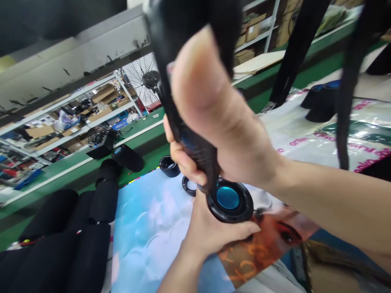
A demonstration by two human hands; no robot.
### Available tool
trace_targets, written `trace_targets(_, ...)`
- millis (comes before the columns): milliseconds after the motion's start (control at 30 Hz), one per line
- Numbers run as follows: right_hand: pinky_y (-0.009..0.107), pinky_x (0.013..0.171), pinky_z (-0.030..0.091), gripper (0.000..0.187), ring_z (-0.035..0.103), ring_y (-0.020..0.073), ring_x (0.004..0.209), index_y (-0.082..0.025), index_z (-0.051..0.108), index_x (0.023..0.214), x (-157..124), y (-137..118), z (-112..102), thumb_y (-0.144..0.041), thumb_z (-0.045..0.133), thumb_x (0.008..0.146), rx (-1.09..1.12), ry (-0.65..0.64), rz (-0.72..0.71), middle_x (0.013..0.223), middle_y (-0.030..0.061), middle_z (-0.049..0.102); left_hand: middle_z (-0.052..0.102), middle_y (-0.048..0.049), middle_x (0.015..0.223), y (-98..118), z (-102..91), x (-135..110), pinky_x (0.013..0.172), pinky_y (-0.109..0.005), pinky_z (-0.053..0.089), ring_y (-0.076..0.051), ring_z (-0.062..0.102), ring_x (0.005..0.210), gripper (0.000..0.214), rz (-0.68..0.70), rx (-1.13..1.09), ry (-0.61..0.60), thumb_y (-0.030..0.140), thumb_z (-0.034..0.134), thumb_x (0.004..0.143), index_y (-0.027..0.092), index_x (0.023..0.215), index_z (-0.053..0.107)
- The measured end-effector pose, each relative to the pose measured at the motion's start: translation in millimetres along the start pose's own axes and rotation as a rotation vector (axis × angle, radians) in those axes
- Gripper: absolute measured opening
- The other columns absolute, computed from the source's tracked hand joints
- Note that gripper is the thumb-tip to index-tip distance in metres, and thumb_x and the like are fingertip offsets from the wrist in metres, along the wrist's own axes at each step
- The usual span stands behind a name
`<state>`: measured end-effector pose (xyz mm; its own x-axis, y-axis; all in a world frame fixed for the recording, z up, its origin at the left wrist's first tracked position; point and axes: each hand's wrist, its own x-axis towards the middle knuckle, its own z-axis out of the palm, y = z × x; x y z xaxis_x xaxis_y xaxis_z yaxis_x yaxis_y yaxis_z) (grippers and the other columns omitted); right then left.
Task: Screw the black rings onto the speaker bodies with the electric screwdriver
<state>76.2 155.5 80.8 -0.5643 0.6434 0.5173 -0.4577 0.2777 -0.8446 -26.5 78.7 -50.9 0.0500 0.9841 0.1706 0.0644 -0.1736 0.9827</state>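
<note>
Both hands grasp one black speaker body [183, 36], raised above the tabletop [149, 148] at the centre of the view. Right hand [220, 122], entering from 4 o'clock, is clenched round the upper and middle part of the body, its fingers [183, 160] wrapped to the 9 o'clock side. Left hand [210, 234], entering from 6 o'clock, cups the lower end, thumb lying just under the rim of the end disc [229, 200], a black ring with a teal centre that faces the camera. Whether the disc is fully seated in the body cannot be told.

Judged from this hold, the step in hand is the fitting or checking of the disc at the body's lower end. A next move would call for the right hand to steady the body while the left presses or turns evenly round the rim, without tilting it.

On the printed sheet [146, 228] below, at 9 o'clock of the disc, lie a loose black ring [187, 186] and a dark cup-shaped part [169, 166]. Farther toward 9 o'clock a whole cylinder speaker [127, 158] lies on its side. Black cylinders [76, 228] are heaped at 8 o'clock. Shelves [61, 118] and a fan [145, 79] stand at 10 o'clock.
</note>
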Motion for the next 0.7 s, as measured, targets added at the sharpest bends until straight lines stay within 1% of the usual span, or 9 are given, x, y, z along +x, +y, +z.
trace_targets(100, 0.023, 0.033, 0.038, 0.02, 0.05, 0.0139, 0.043, -0.023, 0.07, 0.087, -1.6, 4.0, 5.7, -0.033, 0.058, 0.1, 0.082, -0.082, -0.063, 0.058, -0.0035, 0.052, 0.071, -0.0065, 0.13, 0.2, 1.2, -0.8, 0.108, -0.044, 0.05, -0.031, 0.065, 0.121, 0.087, -0.023, 0.003, 0.023, 0.029, 0.102, 0.057, 0.023, 0.133, 0.06)
trace_targets(200, 0.018, 0.034, 0.035, 0.024, 0.051, 0.0105, 0.044, -0.025, 0.068, 0.087, -0.1, 8.7, 6.1, -0.041, 0.059, 0.101, 0.079, -0.05, -0.053, 0.059, -0.0055, 0.053, 0.07, -0.0073, 0.132, 2.1, 2.3, -1.7, 0.108, -0.044, 0.05, -0.032, 0.065, 0.121, 0.088, -0.046, 0.003, 0.033, 0.029, 0.101, 0.057, 0.023, 0.135, 0.058)
trace_targets(267, 0.015, 0.036, 0.036, 0.036, 0.051, 0.0077, 0.044, -0.022, 0.062, 0.08, 2.1, 7.9, 6.8, -0.048, 0.055, 0.104, 0.058, -0.037, -0.045, 0.057, -0.0064, 0.052, 0.069, -0.0077, 0.132, 3.0, 2.5, -2.5, 0.108, -0.044, 0.05, -0.032, 0.065, 0.121, 0.087, -0.06, 0.005, 0.031, 0.03, 0.1, 0.057, 0.023, 0.133, 0.058)
trace_targets(333, 0.013, 0.038, 0.037, 0.044, 0.05, 0.0059, 0.041, -0.02, 0.057, 0.076, 4.7, 2.1, 5.3, -0.052, 0.051, 0.106, 0.069, -0.102, -0.013, 0.053, -0.0074, 0.051, 0.069, -0.0082, 0.129, 2.9, 2.7, -3.5, 0.107, -0.043, 0.051, -0.031, 0.065, 0.121, 0.086, -0.078, -0.003, 0.034, 0.031, 0.1, 0.057, 0.022, 0.131, 0.057)
trace_targets(433, 0.016, 0.039, 0.041, 0.049, 0.048, 0.0061, 0.04, -0.02, 0.056, 0.081, 6.9, -9.8, -10.0, -0.065, 0.061, 0.1, 0.155, -0.14, -0.018, 0.053, -0.0089, 0.054, 0.067, -0.0084, 0.129, 1.5, 3.5, -5.2, 0.107, -0.043, 0.052, -0.03, 0.067, 0.12, 0.093, -0.123, -0.044, 0.069, 0.031, 0.101, 0.055, 0.023, 0.132, 0.051)
trace_targets(467, 0.017, 0.039, 0.043, 0.052, 0.047, 0.0063, 0.041, -0.021, 0.056, 0.083, 6.6, -11.8, -19.1, -0.07, 0.065, 0.096, 0.153, -0.06, -0.072, 0.055, -0.0088, 0.054, 0.067, -0.0083, 0.129, 1.1, 4.0, -5.6, 0.107, -0.043, 0.052, -0.03, 0.068, 0.119, 0.097, -0.138, -0.056, 0.08, 0.029, 0.102, 0.053, 0.024, 0.133, 0.048)
trace_targets(567, 0.023, 0.033, 0.042, 0.063, 0.047, 0.0088, 0.042, -0.02, 0.057, 0.072, 2.3, -3.2, -52.9, -0.079, 0.074, 0.085, -0.021, 0.349, -0.296, 0.056, -0.0053, 0.051, 0.066, -0.0072, 0.13, 1.4, 5.5, -6.3, 0.106, -0.041, 0.053, -0.028, 0.071, 0.117, 0.102, -0.165, -0.069, 0.085, 0.023, 0.102, 0.048, 0.026, 0.131, 0.044)
trace_targets(633, 0.026, 0.027, 0.037, 0.068, 0.05, 0.0128, 0.038, -0.021, 0.056, 0.065, -2.5, 13.1, -73.7, -0.082, 0.084, 0.071, -0.117, 0.506, -0.268, 0.053, -0.0033, 0.049, 0.068, -0.006, 0.127, 2.2, 6.1, -6.6, 0.105, -0.041, 0.055, -0.027, 0.073, 0.114, 0.1, -0.167, -0.084, 0.077, 0.02, 0.101, 0.048, 0.027, 0.13, 0.044)
trace_targets(700, 0.026, 0.026, 0.035, 0.068, 0.047, 0.0136, 0.034, -0.021, 0.057, 0.065, -7.7, 31.4, -87.8, -0.082, 0.086, 0.067, -0.123, 0.582, -0.203, 0.048, -0.0023, 0.051, 0.07, -0.005, 0.123, 2.5, 6.4, -6.8, 0.102, -0.041, 0.057, -0.027, 0.074, 0.11, 0.098, -0.169, -0.102, 0.074, 0.02, 0.1, 0.05, 0.027, 0.13, 0.044)
